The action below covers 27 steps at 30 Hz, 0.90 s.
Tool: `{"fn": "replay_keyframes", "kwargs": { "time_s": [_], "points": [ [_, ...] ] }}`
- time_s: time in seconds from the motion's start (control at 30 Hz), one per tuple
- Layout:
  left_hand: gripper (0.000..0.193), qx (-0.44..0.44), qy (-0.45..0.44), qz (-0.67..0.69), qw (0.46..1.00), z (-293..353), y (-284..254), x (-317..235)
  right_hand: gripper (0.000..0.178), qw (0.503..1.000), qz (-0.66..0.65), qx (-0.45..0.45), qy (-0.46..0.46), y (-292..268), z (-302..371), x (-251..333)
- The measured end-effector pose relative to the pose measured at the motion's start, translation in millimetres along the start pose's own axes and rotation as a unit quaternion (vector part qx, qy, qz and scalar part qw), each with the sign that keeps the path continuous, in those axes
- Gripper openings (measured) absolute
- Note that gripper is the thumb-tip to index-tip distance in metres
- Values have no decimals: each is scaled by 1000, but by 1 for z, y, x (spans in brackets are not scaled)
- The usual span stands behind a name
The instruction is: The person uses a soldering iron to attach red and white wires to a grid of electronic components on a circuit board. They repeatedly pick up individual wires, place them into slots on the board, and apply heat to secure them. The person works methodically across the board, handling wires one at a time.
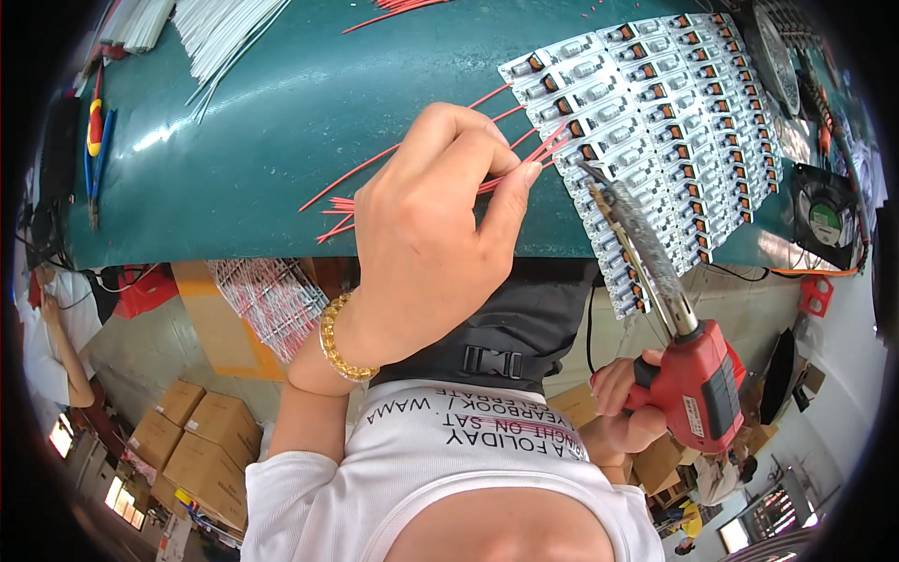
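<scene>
My left hand (pixel 431 206) is closed over the green bench, pinching a small bundle of thin red wires (pixel 551 148) between thumb and forefinger. Their front ends reach the left edge of a panel of small circuit boards (pixel 646 122); the tails stick out behind the palm. Other red wires run from the panel's edge under my fingers, and whether they are attached there I cannot tell. In my right hand (pixel 627 403) is a red soldering gun (pixel 698 389), gripped by its handle. Its long metal nozzle points up and left, with the tip over the boards near the wire ends.
White wires (pixel 225 37) and more red wires (pixel 403 9) lie along the far edge. At the left rests a tool with red-yellow and blue handles (pixel 95 136). A black fan (pixel 826 217) stands at the right. Cardboard boxes (pixel 220 468) are stacked lower left; other people are in the background.
</scene>
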<state>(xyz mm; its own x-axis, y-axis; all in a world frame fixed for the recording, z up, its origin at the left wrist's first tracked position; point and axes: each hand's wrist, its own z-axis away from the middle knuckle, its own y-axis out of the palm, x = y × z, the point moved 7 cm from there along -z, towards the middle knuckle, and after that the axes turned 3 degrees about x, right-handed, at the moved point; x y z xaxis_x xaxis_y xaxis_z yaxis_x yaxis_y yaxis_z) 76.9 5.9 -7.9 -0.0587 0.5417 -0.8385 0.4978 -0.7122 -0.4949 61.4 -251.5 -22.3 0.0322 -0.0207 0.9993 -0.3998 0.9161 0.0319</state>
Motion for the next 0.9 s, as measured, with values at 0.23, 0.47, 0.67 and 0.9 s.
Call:
{"fn": "replay_keyframes", "kwargs": {
  "time_s": [0.23, 0.47, 0.67, 0.9],
  "points": [
    [10, -5, 25, -13, 1000, 0, 1, -1, 67, 1000, 20, -17, 18, 1, 0, -1],
    [11, -19, 35, -47, 998, -1, 1, -3, 65, 999, -22, -31, 36, -3, 3, -11],
    [13, -28, 34, -58, 997, 0, 1, -3, 61, 997, -12, -69, 44, -46, 34, -48],
    [15, -35, 42, -53, 997, -1, 1, -2, 62, 999, 7, -9, -42, 5, -7, 5]
  ]
}}
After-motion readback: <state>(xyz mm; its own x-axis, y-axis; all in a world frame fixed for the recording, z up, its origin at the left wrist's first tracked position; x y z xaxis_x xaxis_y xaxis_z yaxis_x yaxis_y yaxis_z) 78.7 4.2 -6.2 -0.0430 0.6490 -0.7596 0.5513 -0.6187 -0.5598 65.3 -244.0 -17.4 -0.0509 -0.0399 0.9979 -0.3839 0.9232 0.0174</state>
